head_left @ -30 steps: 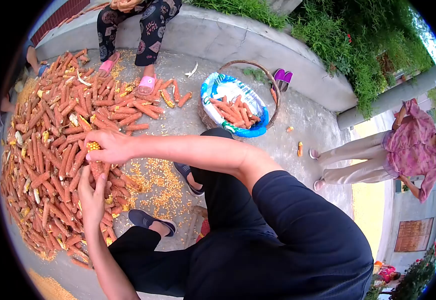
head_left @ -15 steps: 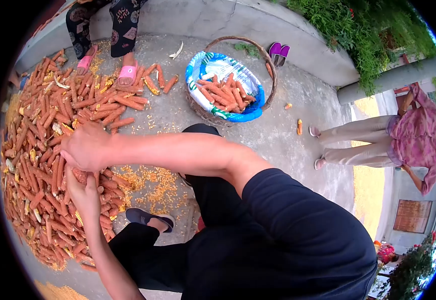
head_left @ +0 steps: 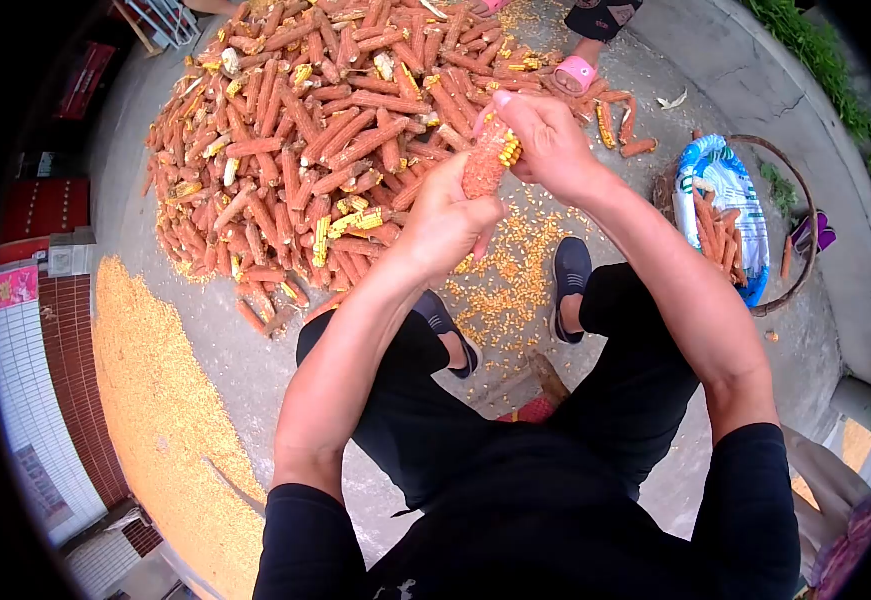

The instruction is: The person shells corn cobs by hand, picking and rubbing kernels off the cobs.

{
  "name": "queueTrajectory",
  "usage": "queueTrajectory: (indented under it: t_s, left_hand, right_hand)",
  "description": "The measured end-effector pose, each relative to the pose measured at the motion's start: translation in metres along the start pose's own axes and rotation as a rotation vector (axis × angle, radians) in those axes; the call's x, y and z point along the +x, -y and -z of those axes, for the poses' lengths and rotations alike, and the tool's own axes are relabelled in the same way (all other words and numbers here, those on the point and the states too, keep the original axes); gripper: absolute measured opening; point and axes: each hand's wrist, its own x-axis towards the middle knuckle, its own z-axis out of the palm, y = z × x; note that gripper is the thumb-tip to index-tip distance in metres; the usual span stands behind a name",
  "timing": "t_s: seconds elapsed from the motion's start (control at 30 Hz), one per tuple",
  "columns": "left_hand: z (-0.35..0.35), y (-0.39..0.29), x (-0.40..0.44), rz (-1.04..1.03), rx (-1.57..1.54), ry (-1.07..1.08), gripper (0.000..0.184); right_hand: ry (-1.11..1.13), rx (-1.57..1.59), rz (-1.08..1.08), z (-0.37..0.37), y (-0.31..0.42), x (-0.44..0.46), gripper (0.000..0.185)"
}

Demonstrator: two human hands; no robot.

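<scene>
Soft, even daylight falls on grey concrete ground (head_left: 246,370). Along its right edge runs a low, plain wall (head_left: 786,95), green plants (head_left: 806,42) beyond; by its left edge stand white tiling (head_left: 28,365) and reddish-brown tiling (head_left: 78,385) (both gridded), near a studded red panel (head_left: 46,212).

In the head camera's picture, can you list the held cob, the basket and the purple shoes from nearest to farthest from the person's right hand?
From the right hand:
1. Cob: touching it, held between both hands.
2. Basket: off to the right, on the ground.
3. Purple shoes: farther right, beyond the basket.
</scene>
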Motion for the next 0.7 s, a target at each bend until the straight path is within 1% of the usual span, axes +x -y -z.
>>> queueTrajectory:
  t_s: [0.1, 0.13, 0.17, 0.2, 0.23, 0.3, 0.33, 0.43, 0.47, 0.5, 0.53, 0.57, 0.6, 0.63, 0.67, 0.7]
  left_hand:
    - [0.007, 0.001, -0.004, 0.020, -0.069, 0.015, 0.015]
    - [0.010, 0.000, -0.007, 0.060, -0.143, 0.036, 0.012]
    - [0.012, 0.000, -0.009, 0.068, -0.202, 0.052, 0.011]
    - [0.013, -0.001, -0.011, 0.074, -0.262, 0.067, 0.011]
    - [0.014, -0.002, -0.012, 0.079, -0.321, 0.084, 0.011]
    - [0.015, 0.000, -0.011, 0.044, -0.259, 0.053, 0.013]
    - [0.014, 0.000, -0.012, 0.034, -0.246, 0.042, 0.014]
    - [0.015, -0.001, -0.011, -0.013, -0.167, -0.019, 0.022]
    - [0.012, 0.000, -0.011, -0.039, -0.136, -0.057, 0.023]
    - [0.011, 0.000, -0.010, -0.079, -0.100, -0.108, 0.024]
    - [0.017, 0.013, -0.005, -0.093, 0.072, -0.166, 0.029]
    - [0.015, 0.012, -0.007, -0.181, 0.210, -0.252, 0.038]
    - [0.019, 0.019, -0.003, -0.250, 0.393, -0.291, 0.046]
    - [0.015, 0.032, 0.003, -0.252, 0.266, -0.306, 0.041]
    - [0.012, 0.045, 0.010, -0.258, 0.140, -0.321, 0.036]
    - [0.006, 0.000, -0.012, -0.105, 0.317, -0.330, 0.037]
  right_hand:
    - [-0.012, 0.230, -0.168, -0.011, 0.004, 0.003, 0.034]
    - [-0.020, 0.335, -0.208, -0.013, 0.005, 0.003, 0.033]
    - [-0.027, 0.438, -0.250, -0.015, 0.006, 0.004, 0.032]
    - [-0.055, 0.428, -0.256, -0.019, 0.009, 0.004, 0.028]
    - [-0.085, 0.432, -0.257, -0.024, 0.012, 0.003, 0.027]
    - [-0.143, 0.439, -0.259, -0.034, 0.016, 0.004, 0.026]
    - [-0.111, 0.406, -0.249, -0.031, 0.012, 0.007, 0.033]
    - [-0.204, 0.308, -0.235, -0.037, 0.017, 0.007, 0.034]
    - [-0.159, 0.202, -0.217, -0.031, 0.014, 0.005, 0.038]
    - [-0.140, 0.008, -0.104, -0.028, 0.014, 0.001, 0.038]
    - [-0.105, -0.172, 0.042, -0.029, 0.017, 0.001, 0.039]
    - [-0.147, -0.386, 0.187, -0.032, 0.021, 0.000, 0.035]
    - [-0.153, -0.526, 0.324, -0.040, 0.028, -0.004, 0.037]
    - [-0.151, -0.626, 0.328, -0.047, 0.024, -0.007, 0.038]
    - [-0.156, -0.661, 0.403, -0.057, 0.030, -0.009, 0.035]
    - [-0.172, -0.708, 0.457, -0.063, 0.035, -0.010, 0.033]
